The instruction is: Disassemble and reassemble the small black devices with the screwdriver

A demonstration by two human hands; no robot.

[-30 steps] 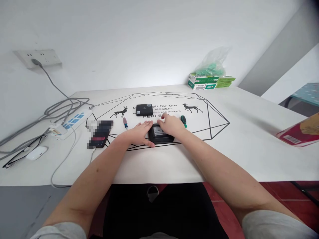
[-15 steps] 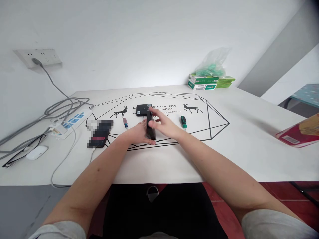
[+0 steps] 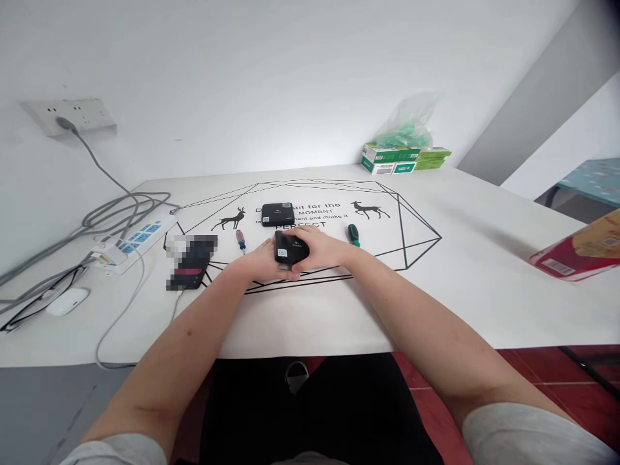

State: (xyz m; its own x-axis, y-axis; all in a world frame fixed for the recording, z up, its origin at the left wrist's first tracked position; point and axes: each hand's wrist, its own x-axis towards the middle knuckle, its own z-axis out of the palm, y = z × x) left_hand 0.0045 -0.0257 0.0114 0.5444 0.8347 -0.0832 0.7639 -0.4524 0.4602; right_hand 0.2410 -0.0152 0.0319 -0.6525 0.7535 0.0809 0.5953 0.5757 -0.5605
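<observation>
Between my hands lies a small flat black box [image 3: 290,248] with rounded corners, a pale marking on top and a white square label at one corner. My right hand [image 3: 320,249] grips its right side, fingers over the far edge and thumb at the near edge. My left hand [image 3: 265,261] is closed round the left and near sides, its thumb along the front. A sliver of something grey shows under the near edge; the underside is hidden. Just beyond sits a similar black box [image 3: 278,214]. Screwdrivers lie on either side, one with a reddish-blue handle [image 3: 240,240], one green and black [image 3: 353,235].
A phone [image 3: 194,261], partly pixelated, lies left on the white table [image 3: 484,290]. Beyond it are a power strip [image 3: 140,244], grey cables, glasses and a white earphone case [image 3: 68,301]. Green-and-white boxes [image 3: 391,159] stand at the back; a red-yellow packet [image 3: 576,252] stands right.
The black piece in my right hand was tilted up on edge. Now it is turned down flat, top face showing, with both hands round it. The view has shifted slightly.
</observation>
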